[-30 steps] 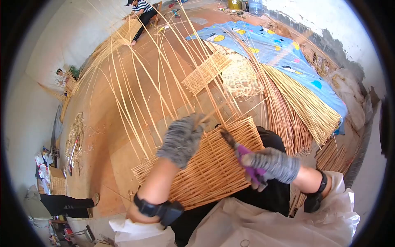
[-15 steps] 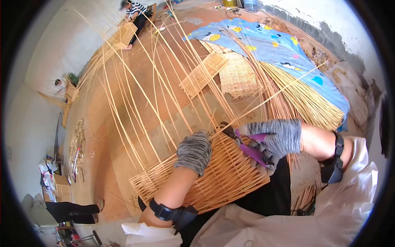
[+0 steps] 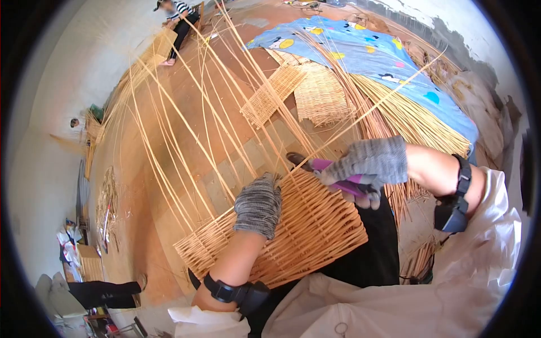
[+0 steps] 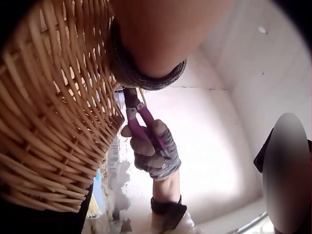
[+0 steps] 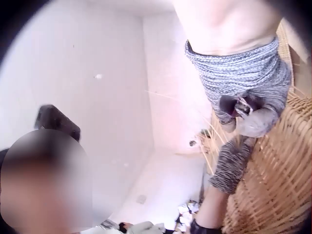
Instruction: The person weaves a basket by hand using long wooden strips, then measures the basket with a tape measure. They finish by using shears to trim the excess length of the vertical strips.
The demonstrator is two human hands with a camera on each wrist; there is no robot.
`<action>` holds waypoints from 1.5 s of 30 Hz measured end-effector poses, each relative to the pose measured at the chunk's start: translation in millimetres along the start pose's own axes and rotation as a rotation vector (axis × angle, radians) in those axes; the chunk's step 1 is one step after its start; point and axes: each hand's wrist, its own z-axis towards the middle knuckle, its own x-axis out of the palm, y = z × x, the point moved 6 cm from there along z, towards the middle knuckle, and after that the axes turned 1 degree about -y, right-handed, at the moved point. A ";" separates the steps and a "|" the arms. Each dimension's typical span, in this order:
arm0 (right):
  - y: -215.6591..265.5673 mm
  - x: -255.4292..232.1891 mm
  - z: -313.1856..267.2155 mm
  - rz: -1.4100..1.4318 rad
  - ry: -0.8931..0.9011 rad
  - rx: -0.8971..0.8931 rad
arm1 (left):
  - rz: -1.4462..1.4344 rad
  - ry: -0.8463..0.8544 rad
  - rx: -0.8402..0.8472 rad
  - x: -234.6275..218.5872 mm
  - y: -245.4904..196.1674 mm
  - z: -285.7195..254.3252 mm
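Observation:
A woven wicker panel (image 3: 315,225) lies over my lap, with long upright rods standing out of its far edge. My left hand (image 3: 258,205), in a grey knit glove, grips that far edge with its fingers curled over it. In my gloved right hand (image 3: 372,160) is a pair of pruning shears with purple handles (image 4: 137,130). Their dark blades (image 3: 297,161) reach over the panel's edge, just right of my left fingertips. A long pale rod (image 3: 394,90) slants up to the right from beside the blades. My left fingertips are hidden in the left wrist view.
Woven pieces (image 3: 324,96) lie on the floor ahead, beside bundles of cut rods (image 3: 417,112) and a blue patterned cloth (image 3: 338,42). Another person (image 3: 180,25) sits at the far left with wickerwork. Dry scraps (image 3: 107,203) are heaped on the left floor.
My left hand has come down from above the panel onto its far edge. The shears have moved left along that edge, and the pale rod now slants to the right.

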 end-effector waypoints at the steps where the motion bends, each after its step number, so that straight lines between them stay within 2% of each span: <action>1: -1.2 4.8 -7.0 0.091 0.085 0.064 | 0.011 0.024 -0.020 1.3 0.9 -0.3; 4: -10.0 3.2 0.0 0.299 0.209 0.071 | 0.064 0.058 -0.045 1.0 -3.8 4.2; 5: -11.4 1.4 2.3 0.327 0.277 0.007 | 0.080 0.053 -0.052 2.0 -5.6 3.8; 8: -1.7 5.5 7.7 0.232 0.402 0.233 | 0.018 -0.030 -0.036 6.0 -2.0 2.6; 9: 3.4 8.4 12.5 0.261 0.338 0.120 | -0.019 -0.067 -0.024 6.2 -0.7 1.8; 11: 5.6 15.1 15.8 0.323 0.204 -0.108 | 0.003 -0.024 0.011 5.7 -0.8 -0.6; 14: 3.8 0.9 6.1 0.101 0.071 -0.265 | -0.071 0.106 0.161 -3.6 1.9 -2.6; 15: 0.4 -2.8 -3.1 0.085 -0.034 -0.225 | -0.121 0.160 0.224 -4.7 3.0 -5.2; 18: -17.8 -4.4 -36.8 0.192 -0.233 -0.263 | -0.552 0.053 0.144 -17.8 11.8 -1.9; 19: -34.6 -4.5 -34.8 0.143 -0.219 -0.259 | -0.590 0.039 0.163 -18.9 10.2 -0.6; 20: -42.7 -1.0 -45.5 -0.136 -0.394 -0.179 | -0.628 0.025 0.180 -18.8 8.9 0.6; 22: -38.5 18.1 -52.8 -0.831 -0.759 -0.495 | -0.703 0.003 0.208 -16.6 5.7 -0.8; 25: -40.3 36.9 -49.7 -0.920 -0.866 -0.396 | -0.502 -0.069 0.050 -21.1 -1.7 -4.7; 27: -40.0 42.0 -48.2 -0.950 -0.918 -0.361 | -0.350 -0.131 0.086 -16.4 -5.5 -1.6; 29: -40.1 42.0 -48.0 -0.915 -0.924 -0.349 | -0.247 -0.160 0.094 -14.9 -7.3 -1.9; 32: -40.9 35.0 -52.1 -0.847 -0.991 -0.390 | 0.039 0.130 0.063 -8.1 -21.6 -2.5; 33: -43.6 32.2 -54.0 -0.826 -1.017 -0.409 | -0.056 0.050 0.176 3.7 -16.7 -4.5; 36: -73.6 22.8 -54.0 -0.349 -1.004 -0.561 | -0.351 -0.213 0.084 -5.3 9.1 0.4; 37: -91.1 21.1 -51.0 -0.213 -0.970 -0.532 | -0.412 -0.328 0.224 -28.2 6.9 -7.8; 40: -139.5 18.7 -31.8 0.163 -0.869 -0.569 | -0.812 0.025 0.005 -49.4 -11.2 -29.2; 41: -146.4 23.1 -28.9 0.320 -0.832 -0.592 | -0.377 -0.262 0.348 -17.1 -14.7 -14.9; 42: -150.0 30.2 -24.9 0.466 -0.781 -0.616 | 0.096 -0.457 0.526 12.8 -40.5 -20.8; 43: -153.0 38.5 -18.3 0.611 -0.717 -0.635 | -0.028 -0.329 0.358 22.8 -57.6 -13.2; 45: -159.0 44.6 -12.9 0.616 -0.701 -0.782 | -0.239 -0.131 -0.023 45.6 -89.3 -5.6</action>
